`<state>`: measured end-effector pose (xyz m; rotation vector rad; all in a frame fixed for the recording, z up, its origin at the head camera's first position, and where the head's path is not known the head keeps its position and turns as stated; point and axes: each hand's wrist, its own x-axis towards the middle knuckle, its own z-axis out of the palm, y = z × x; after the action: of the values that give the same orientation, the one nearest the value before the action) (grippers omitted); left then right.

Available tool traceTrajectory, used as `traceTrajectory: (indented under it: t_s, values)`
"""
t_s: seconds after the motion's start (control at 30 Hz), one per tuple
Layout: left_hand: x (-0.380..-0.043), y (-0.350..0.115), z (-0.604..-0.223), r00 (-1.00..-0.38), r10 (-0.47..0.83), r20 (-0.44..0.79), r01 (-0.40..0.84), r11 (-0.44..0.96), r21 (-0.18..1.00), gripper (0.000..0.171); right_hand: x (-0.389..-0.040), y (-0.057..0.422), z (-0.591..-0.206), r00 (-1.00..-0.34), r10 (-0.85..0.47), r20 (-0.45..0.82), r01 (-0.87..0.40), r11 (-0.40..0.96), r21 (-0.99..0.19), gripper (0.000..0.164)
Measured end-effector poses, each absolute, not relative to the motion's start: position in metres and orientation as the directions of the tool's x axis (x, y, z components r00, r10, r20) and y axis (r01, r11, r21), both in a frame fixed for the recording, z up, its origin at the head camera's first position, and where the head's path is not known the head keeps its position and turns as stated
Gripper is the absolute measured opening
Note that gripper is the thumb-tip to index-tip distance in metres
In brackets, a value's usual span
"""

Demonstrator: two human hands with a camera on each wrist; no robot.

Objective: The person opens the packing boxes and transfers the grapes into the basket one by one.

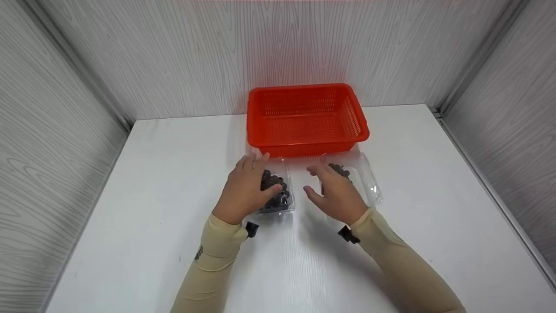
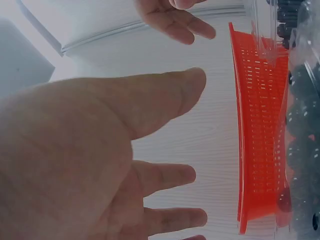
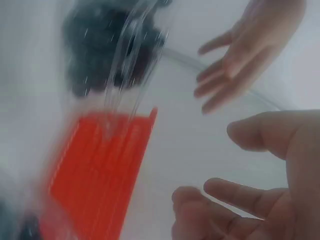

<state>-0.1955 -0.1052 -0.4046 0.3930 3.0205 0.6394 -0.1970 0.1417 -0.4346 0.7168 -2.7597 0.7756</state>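
Observation:
Two clear plastic boxes of dark, round grapes stand side by side on the white table. My left hand (image 1: 243, 189) hovers over the left edge of the left box (image 1: 290, 202), fingers spread, with grapes (image 1: 278, 198) showing beyond the thumb. Over the right box (image 1: 368, 180) is my right hand (image 1: 341, 198), its fingers loosely bent and thumb apart; it hides part of the grapes (image 1: 340, 169) there. In the left wrist view, nothing lies between the thumb and fingers of the left hand (image 2: 95, 135). The right wrist view likewise shows the right hand (image 3: 255, 195) holding nothing.
Just behind the boxes stands a red plastic basket (image 1: 304, 144) with slotted walls and nothing in it. A wood-grain panel (image 1: 186, 56) rises behind the table (image 1: 130, 243), with more panels at left and right.

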Motion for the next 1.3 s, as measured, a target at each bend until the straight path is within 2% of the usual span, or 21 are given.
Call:
traceTrajectory:
  t_s: [0.2, 0.37, 0.5, 0.73, 1.0, 1.17, 1.3]
  values:
    - [-0.198, -0.105, -0.403, -0.955, 0.296, 0.029, 0.285, 0.882, 0.375, 0.09, -0.199, 0.123, -0.443, -0.856, -0.492, 0.161, -0.495, 0.687, -0.532, 0.047]
    - [-0.2, -0.104, -0.41, -0.946, 0.326, 0.002, 0.306, 0.888, 0.344, 0.107, -0.2, 0.117, -0.456, -0.857, -0.511, 0.063, -0.467, 0.719, -0.515, 0.041]
    - [-0.202, -0.103, -0.417, -0.948, 0.31, -0.067, 0.268, 0.897, 0.351, 0.117, -0.199, 0.115, -0.464, -0.866, -0.499, 0.011, -0.432, 0.738, -0.518, 0.042]
    - [-0.2, -0.099, -0.426, -0.94, 0.285, -0.185, 0.199, 0.903, 0.381, 0.109, -0.2, 0.114, -0.476, -0.87, -0.493, -0.001, -0.407, 0.721, -0.561, 0.048]
    - [-0.2, -0.092, -0.434, -0.943, 0.302, -0.141, 0.244, 0.914, 0.325, 0.106, -0.201, 0.115, -0.486, -0.832, -0.554, -0.026, -0.433, 0.677, -0.595, 0.052]
    - [-0.2, -0.089, -0.434, -0.944, 0.314, -0.099, 0.268, 0.908, 0.322, 0.107, -0.204, 0.117, -0.49, -0.784, -0.62, -0.015, -0.436, 0.568, -0.698, 0.047]
    - [-0.199, -0.086, -0.436, -0.949, 0.298, -0.105, 0.255, 0.918, 0.303, 0.113, -0.206, 0.119, -0.492, -0.764, -0.64, -0.083, -0.302, 0.468, -0.831, 0.049]
